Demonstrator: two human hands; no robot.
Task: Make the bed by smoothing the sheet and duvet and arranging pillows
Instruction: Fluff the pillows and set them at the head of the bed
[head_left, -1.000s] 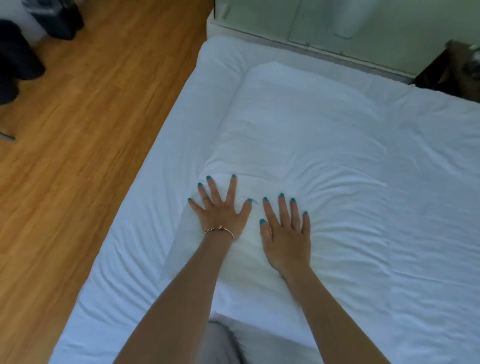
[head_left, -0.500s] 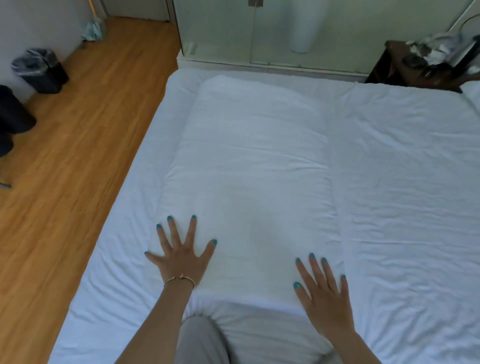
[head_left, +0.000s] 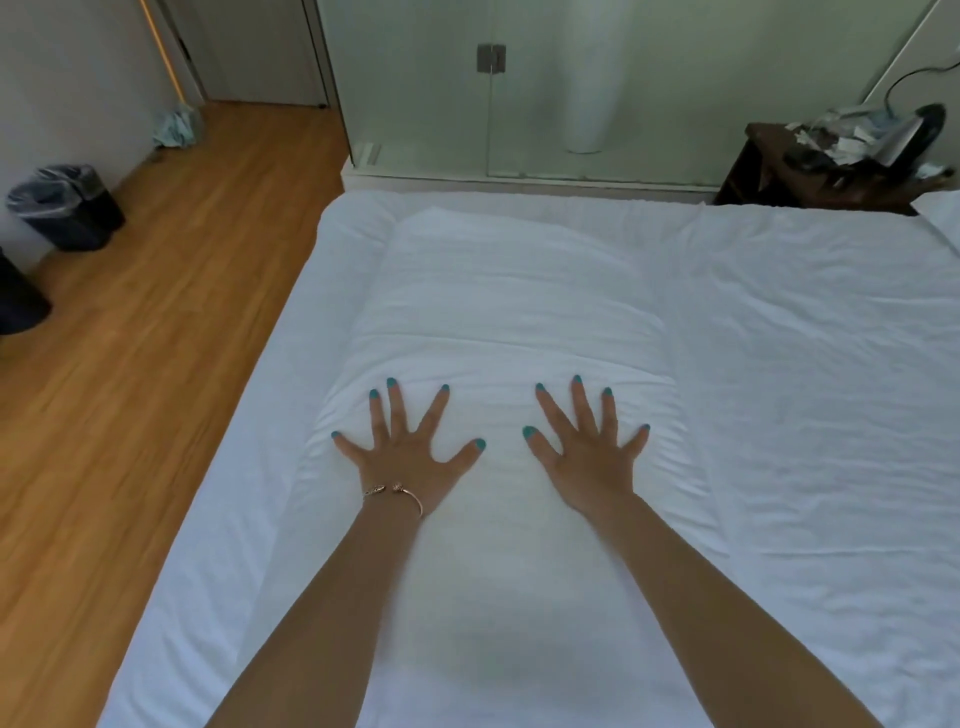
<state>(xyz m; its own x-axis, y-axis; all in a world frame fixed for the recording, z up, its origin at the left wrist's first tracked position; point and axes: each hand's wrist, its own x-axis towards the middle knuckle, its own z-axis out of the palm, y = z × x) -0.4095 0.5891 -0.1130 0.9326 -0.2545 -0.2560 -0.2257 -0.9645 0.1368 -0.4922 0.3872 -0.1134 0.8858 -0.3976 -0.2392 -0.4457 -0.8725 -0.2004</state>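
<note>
Progress: roughly mid-task by my read. The smoothing is underway but not finished, and arranging pillows looks like it hasn't started; only a sliver of something white, maybe a pillow, peeks in at the far right edge, can't tell for sure.

Bed: takes up most of the view, all white, running up to a glass partition at the far end. Wooden floor along its left side.

Sheet: covers the mattress, mostly flat, but the right half has plenty of fine creases, so that part probably needs a pass.

Duvet: honestly looks like it's folded into a long puffy strip lying down the left-centre of the bed on top of the sheet, not spread out. A few cross-wise ripples just ahead of the hands, smoother further up. Spreading it over the whole bed seems to be left to do.

Left hand: palm down, pressed flat on the duvet near its left edge, fingers splayed wide, gripping nothing. Bracelet on the wrist.

Right hand: same deal, flat on the duvet beside the left, fingers spread, holding nothing.

Other stuff: bin by the wall, cluttered dark nightstand at top right.
</note>
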